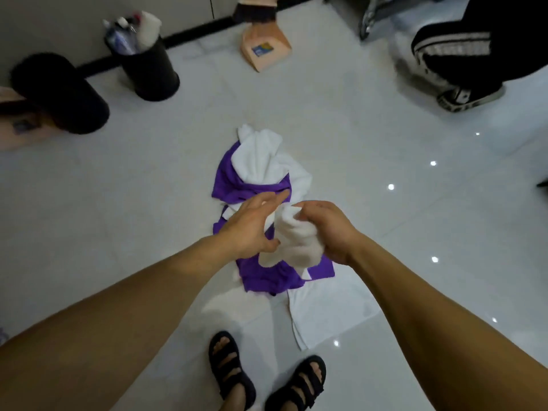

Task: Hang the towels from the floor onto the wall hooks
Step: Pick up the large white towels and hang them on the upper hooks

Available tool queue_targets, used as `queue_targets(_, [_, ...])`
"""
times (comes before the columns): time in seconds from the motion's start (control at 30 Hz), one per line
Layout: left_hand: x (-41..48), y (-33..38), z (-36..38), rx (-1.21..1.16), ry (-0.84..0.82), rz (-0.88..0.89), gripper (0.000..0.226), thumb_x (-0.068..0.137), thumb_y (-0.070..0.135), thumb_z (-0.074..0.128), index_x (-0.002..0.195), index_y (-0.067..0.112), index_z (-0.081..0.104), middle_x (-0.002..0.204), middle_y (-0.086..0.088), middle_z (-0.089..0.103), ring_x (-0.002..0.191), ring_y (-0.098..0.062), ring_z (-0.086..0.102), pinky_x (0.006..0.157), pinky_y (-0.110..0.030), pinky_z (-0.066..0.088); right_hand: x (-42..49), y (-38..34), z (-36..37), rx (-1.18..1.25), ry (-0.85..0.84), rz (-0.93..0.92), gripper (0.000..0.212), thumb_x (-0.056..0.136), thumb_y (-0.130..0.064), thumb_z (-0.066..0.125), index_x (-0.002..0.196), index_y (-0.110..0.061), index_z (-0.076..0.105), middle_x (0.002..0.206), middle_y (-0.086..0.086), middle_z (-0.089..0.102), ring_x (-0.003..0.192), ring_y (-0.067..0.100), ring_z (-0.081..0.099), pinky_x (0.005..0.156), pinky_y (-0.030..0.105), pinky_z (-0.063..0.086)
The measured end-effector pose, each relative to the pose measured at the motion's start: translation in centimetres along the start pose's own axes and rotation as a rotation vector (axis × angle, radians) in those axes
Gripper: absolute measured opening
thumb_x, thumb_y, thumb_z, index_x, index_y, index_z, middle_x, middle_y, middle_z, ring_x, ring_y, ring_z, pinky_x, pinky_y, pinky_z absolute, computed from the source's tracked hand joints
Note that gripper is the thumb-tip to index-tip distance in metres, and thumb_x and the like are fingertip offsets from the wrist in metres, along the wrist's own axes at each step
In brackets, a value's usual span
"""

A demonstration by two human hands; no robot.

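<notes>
Presently: white towel [296, 241], bunched at frame centre over the purple-and-white pile [234, 185] on the floor (presumably gathered for carrying), right hand [329, 229] fingers clamped round it, left hand [252, 223] fingers straight, slightly apart, steadying alongside.

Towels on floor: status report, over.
Right hand grips bunched white cloth towel; left hand open against it. Purple cloth towel on floor beneath. No obstruction seen.

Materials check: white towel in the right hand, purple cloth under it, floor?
White towel: looks like soft terry or microfibre, matte; bunches in thick rounded folds in the right hand's grip. Purple cloth: thinner fabric, matte, flatter sharper creases; weave unclear. Floor: probably glazed tile or polished stone, glossy; it mirrors bright light spots.
</notes>
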State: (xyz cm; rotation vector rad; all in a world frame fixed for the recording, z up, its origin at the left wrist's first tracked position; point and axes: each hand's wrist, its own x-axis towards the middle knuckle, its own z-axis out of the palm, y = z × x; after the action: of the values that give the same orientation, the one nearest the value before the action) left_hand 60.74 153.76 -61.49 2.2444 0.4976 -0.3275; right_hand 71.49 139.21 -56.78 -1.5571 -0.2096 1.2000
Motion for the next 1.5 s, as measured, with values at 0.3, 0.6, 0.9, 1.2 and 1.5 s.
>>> queue_targets(0.3, [-11.3, 16.2, -17.2, -0.247, 0.286, 0.033, 0.033, 0.078, 0.032, 0.056, 0.094, 0.005, 0.065, 0.086, -0.003, 0.062, 0.076, -0.014, 0.054, 0.058, -0.013, 0.038, -12.9, -20.4, 1.0, -0.529, -0.253, -0.161, 0.035, 0.068, -0.025, 0.084, 0.097, -0.014, 0.068, 0.091, 0.004, 0.071, 0.082, 0.017, 0.068, 0.070, 0.029, 0.057])
queue_targets(0.6, [-21.1, 24.7, -26.0, -0.286, 0.867, -0.056, 0.026, 0.087, 0.018, 0.060, 0.066, 0.018, 0.044, 0.064, 0.003, 0.045, 0.062, -0.016, 0.041, 0.053, -0.028, 0.030, -21.6, -27.3, 3.2, -0.415, -0.301, -0.128, 0.025, 0.066, -0.013, 0.061, 0.088, -0.007, 0.071, 0.087, 0.014, 0.072, 0.074, 0.028, 0.069, 0.074, 0.036, 0.056])
queue_targets(0.9, [-28.1, 28.2, -30.2, 0.195, 0.993, -0.342, 0.033, 0.090, 0.051, 0.044, 0.071, 0.024, 0.046, 0.078, 0.000, 0.057, 0.073, -0.025, 0.054, 0.063, -0.033, 0.044, -27.3, -32.8, 7.9, 0.057, -0.620, -0.121, 0.043, 0.091, -0.038, 0.058, 0.113, -0.004, 0.072, 0.107, 0.017, 0.071, 0.096, 0.031, 0.070, 0.080, 0.041, 0.057])
queue_targets(1.2, [-34.7, 25.1, -22.0, -0.534, 0.241, -0.673, 0.067, 0.095, 0.060, 0.032, 0.106, 0.005, 0.068, 0.092, -0.010, 0.075, 0.086, -0.027, 0.073, 0.091, -0.042, 0.053, -29.7, -36.1, 12.9, 0.164, -0.782, -0.158, 0.044, 0.090, -0.032, 0.056, 0.120, 0.000, 0.061, 0.099, 0.016, 0.070, 0.089, 0.030, 0.069, 0.081, 0.040, 0.057])
queue_targets(1.5, [-37.8, 22.3, -20.7, -1.310, 0.096, -0.207, 0.079, 0.073, 0.075, 0.053, 0.128, 0.020, 0.062, 0.133, -0.008, 0.059, 0.127, -0.032, 0.050, 0.105, -0.054, 0.038, -30.6, -35.7, 18.3, 0.181, -0.986, -0.237, 0.042, 0.095, -0.033, 0.047, 0.115, -0.002, 0.068, 0.106, 0.015, 0.069, 0.101, 0.029, 0.066, 0.096, 0.041, 0.049])
